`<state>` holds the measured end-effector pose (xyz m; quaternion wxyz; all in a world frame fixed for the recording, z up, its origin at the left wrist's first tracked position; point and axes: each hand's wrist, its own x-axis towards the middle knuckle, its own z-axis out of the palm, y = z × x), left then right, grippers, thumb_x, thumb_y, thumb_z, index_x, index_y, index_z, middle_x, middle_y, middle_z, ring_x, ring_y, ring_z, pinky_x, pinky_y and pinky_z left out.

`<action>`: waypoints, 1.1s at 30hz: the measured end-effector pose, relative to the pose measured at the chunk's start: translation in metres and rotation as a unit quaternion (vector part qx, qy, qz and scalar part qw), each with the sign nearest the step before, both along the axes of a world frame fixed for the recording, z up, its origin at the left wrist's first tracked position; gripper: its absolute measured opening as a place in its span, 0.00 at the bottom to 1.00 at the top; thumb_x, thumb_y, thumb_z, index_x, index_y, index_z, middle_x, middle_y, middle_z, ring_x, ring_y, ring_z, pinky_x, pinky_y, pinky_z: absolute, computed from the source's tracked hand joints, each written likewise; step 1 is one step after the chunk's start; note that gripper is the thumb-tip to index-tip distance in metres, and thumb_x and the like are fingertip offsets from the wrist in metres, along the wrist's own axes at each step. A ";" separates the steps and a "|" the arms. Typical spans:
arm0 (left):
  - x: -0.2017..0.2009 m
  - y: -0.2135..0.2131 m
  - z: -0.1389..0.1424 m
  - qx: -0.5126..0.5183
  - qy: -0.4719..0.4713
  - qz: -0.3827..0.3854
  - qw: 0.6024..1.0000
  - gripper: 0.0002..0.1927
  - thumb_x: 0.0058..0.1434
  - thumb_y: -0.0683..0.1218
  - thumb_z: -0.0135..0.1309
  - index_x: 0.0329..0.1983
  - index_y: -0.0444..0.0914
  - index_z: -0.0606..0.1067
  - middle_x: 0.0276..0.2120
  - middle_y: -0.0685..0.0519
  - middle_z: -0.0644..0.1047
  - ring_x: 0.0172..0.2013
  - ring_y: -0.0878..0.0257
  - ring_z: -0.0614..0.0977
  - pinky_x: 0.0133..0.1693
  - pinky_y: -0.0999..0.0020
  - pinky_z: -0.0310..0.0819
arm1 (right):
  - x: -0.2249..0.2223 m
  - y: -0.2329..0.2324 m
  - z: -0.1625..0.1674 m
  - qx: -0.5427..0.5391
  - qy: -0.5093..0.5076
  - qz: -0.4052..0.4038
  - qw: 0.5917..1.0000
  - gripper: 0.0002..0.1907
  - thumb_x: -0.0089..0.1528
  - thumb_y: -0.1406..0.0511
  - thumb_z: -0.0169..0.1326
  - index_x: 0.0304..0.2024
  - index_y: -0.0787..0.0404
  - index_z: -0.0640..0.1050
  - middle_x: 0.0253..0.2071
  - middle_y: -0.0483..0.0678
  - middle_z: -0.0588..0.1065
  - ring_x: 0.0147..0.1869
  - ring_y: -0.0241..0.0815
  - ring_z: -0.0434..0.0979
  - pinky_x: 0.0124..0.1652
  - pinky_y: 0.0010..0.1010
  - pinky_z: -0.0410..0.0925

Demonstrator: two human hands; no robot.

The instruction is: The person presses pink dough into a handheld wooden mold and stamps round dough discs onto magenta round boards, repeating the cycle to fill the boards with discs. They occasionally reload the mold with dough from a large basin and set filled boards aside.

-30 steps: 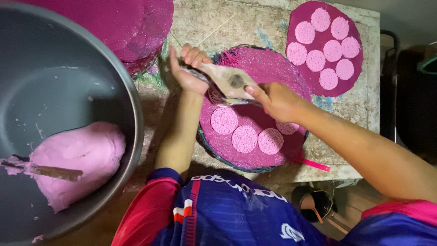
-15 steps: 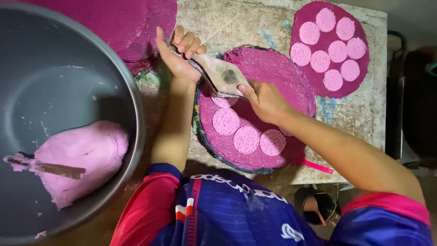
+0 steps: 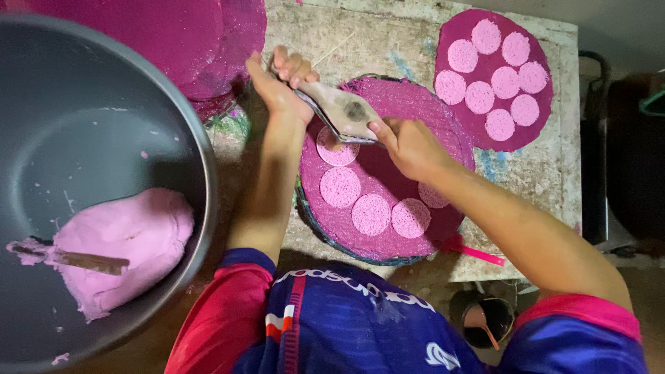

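My left hand (image 3: pixel 280 86) grips one end of a flat, worn press made of two hinged boards (image 3: pixel 339 109), held over the round magenta mat (image 3: pixel 415 114) in front of me. My right hand (image 3: pixel 409 145) holds the other end of the press, fingers on its upper leaf. Under the press a pink dough disc (image 3: pixel 337 150) shows on the mat. Several more pink discs (image 3: pixel 372 213) lie in a curve along the mat's near half.
A big grey pot (image 3: pixel 97 138) at the left holds a lump of pink dough (image 3: pixel 128 239) with a wooden stick (image 3: pixel 86 261) in it. A second magenta mat (image 3: pixel 540 128) with several discs lies far right on the worn table (image 3: pixel 388 41). More magenta mats (image 3: pixel 194 34) lie at the back left.
Both hands have carried the press farther up the mat. One more pink disc now lies on the mat under the press, extending the row.
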<state>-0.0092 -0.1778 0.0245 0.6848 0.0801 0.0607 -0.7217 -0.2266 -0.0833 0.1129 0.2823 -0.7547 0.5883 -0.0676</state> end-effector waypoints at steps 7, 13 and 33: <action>0.002 -0.001 0.008 -0.058 0.004 -0.018 0.998 0.23 0.65 0.62 0.34 0.23 0.43 0.64 0.16 0.58 0.61 0.19 0.64 0.60 0.29 0.64 0.58 | -0.006 -0.006 -0.024 -0.052 0.033 -0.031 0.998 0.28 0.70 0.47 0.41 0.42 0.63 0.79 0.29 0.65 0.76 0.36 0.69 0.77 0.37 0.58 0.65; 0.021 0.036 0.008 -0.029 -0.309 -0.003 0.951 0.28 0.70 0.59 0.29 0.52 0.35 0.72 0.44 0.46 0.77 0.44 0.56 0.79 0.53 0.58 0.74 | -0.014 0.020 -0.054 -0.114 -0.143 -0.066 0.981 0.28 0.68 0.45 0.47 0.40 0.64 0.77 0.21 0.54 0.70 0.25 0.48 0.70 0.28 0.42 0.62; -0.073 0.092 -0.011 -0.120 -0.945 -0.112 0.284 0.66 0.40 0.64 0.73 0.75 0.36 0.50 0.60 0.42 0.69 0.61 0.45 0.66 0.61 0.39 0.49 | -0.201 0.216 -0.124 -0.217 -0.424 -0.397 0.785 0.38 0.73 0.38 0.29 0.39 0.65 0.69 0.24 0.47 0.67 0.24 0.36 0.66 0.25 0.26 0.59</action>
